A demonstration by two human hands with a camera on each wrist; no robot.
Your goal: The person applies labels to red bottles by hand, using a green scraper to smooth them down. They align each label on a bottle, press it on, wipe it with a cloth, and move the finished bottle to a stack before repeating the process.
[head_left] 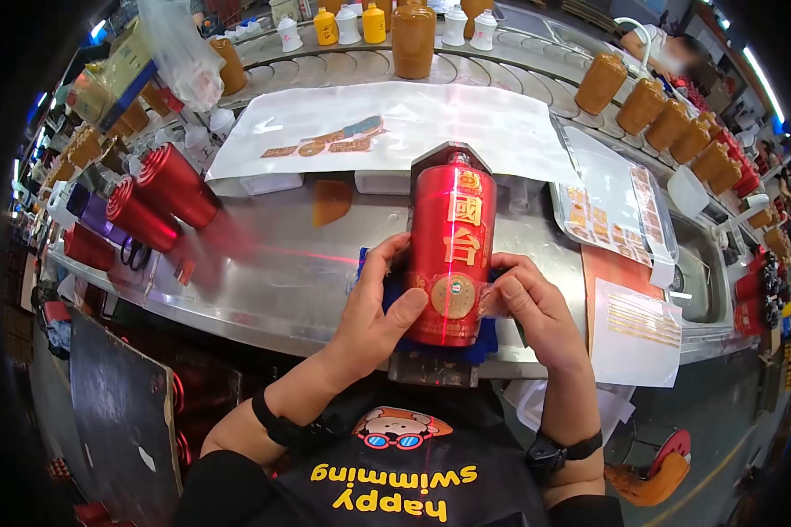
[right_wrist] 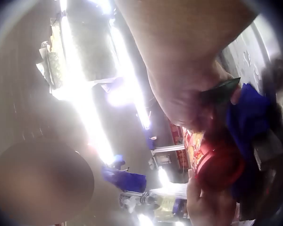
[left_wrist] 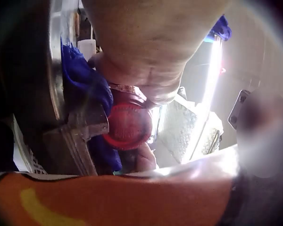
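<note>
One red bottle (head_left: 453,220) lies over a blue cloth (head_left: 489,342), the left hand (head_left: 372,307) gripping its side, the right hand (head_left: 540,312) pinching clear film (head_left: 494,303) against it.

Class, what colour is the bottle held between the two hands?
The bottle is red with gold lettering, clearest in the head view.

A shiny metal worktop (head_left: 277,290) is seen from the head view. At twelve o'clock, a white sheet (head_left: 466,119) bearing brown-gold labels (head_left: 325,142) is spread, with white containers (head_left: 387,183) visible under its near edge. An amber piece (head_left: 332,203) is placed at ten, and red cylinders (head_left: 177,186) are stood towards nine. Between two and three, a tray (head_left: 561,230) is set; towards four, a reddish-brown board (head_left: 615,263) is partly covered by gold-striped paper (head_left: 628,360).
</note>
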